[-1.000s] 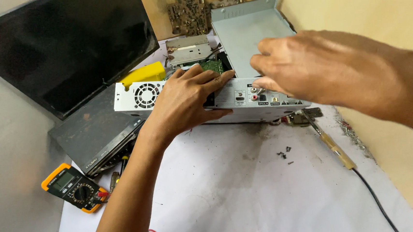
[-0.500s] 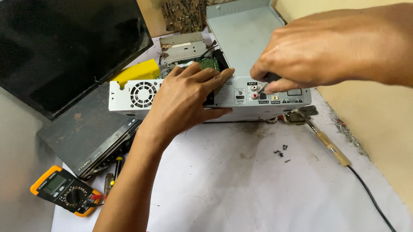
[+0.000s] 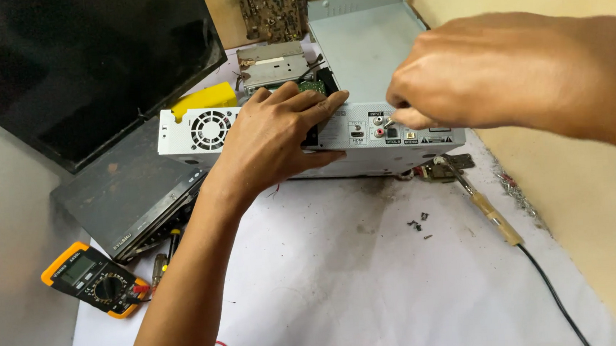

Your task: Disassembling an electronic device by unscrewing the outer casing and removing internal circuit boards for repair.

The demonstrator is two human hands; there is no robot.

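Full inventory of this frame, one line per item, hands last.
opened player chassis: 1, silver-grey, centre back, rear panel toward the camera
fan grille: 1, white, left end of the rear panel
flat screen: 1, black, leaning at upper left
closed player: 1, dark grey, left, below the screen
multimeter: 1, orange and black, lower left
yellow part: 1, behind the fan grille
circuit board: 1, brown, top centre
soldering iron: 1, tan handle, black cord, right
loose screws: a few, dark, on the white sheet
left hand: flat on the rear panel
right hand: fingers pinched at the panel sockets
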